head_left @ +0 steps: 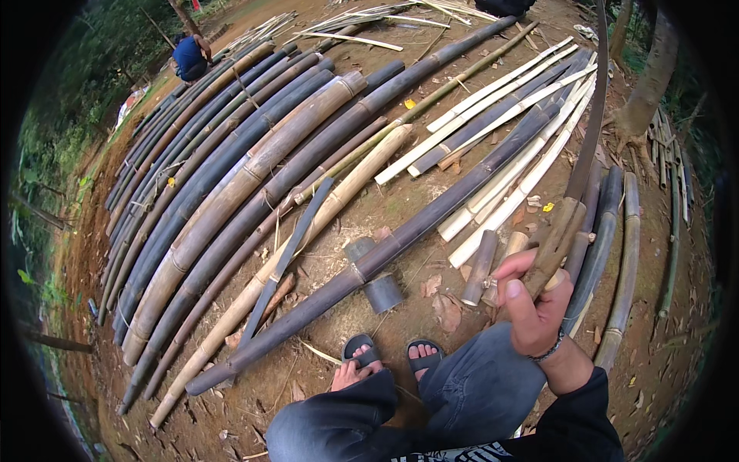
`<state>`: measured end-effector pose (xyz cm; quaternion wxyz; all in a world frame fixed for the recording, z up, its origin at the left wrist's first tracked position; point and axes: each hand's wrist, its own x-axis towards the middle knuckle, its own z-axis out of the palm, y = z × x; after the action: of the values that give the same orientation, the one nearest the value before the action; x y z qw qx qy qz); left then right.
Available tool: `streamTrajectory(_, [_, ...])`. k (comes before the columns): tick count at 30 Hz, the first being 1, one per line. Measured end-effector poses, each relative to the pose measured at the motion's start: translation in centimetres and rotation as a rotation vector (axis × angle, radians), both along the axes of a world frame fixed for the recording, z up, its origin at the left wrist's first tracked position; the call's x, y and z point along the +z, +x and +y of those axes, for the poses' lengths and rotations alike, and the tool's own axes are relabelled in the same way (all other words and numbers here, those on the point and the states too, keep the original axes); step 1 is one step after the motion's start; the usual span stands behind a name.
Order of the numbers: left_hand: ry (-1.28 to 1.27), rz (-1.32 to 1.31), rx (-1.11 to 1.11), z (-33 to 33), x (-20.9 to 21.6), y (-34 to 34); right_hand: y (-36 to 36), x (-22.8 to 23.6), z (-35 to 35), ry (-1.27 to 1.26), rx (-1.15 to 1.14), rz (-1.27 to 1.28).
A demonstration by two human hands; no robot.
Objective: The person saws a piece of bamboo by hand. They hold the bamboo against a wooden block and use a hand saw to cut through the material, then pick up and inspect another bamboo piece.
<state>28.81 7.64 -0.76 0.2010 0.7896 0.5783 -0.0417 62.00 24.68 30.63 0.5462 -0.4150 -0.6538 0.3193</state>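
Observation:
My right hand (539,308) is closed around the wooden handle of a machete (587,146), whose long dark blade points up and away. Beside my left sandal (362,350), my left hand (348,375) shows only its fingers, stretched toward the foot; my jeans-covered knee hides the rest. In front of me a dark bamboo pole (431,231) lies slantwise across a short bamboo section (382,294) on the ground. Left of it, a flat dark bamboo strip (286,254) leans over a pale bamboo pole (339,196).
Many thick bamboo poles (208,231) lie side by side to the left. Pale split strips (531,181) and short cut pieces (481,266) lie right of centre. More poles (620,277) and a tree trunk (650,77) stand farther right. A crouching person (188,58) is at the far left.

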Motion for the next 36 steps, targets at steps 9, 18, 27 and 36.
streamTrajectory(9, [-0.030,-0.063,0.063,0.3,1.4,0.8,0.3,-1.0,0.0,0.005,-0.018,0.026])
streamTrajectory(18, [-0.055,-0.008,0.042,0.2,0.6,0.0,-0.2,-0.7,0.1,-0.018,0.025,0.028])
streamTrajectory(27, [0.039,0.019,-0.018,0.5,-2.2,-0.4,0.9,-0.4,-0.1,-0.085,0.068,0.055])
streamTrajectory(36, [0.079,0.085,-0.005,0.8,-5.2,-1.1,2.2,-0.5,1.9,-0.318,0.144,0.710])
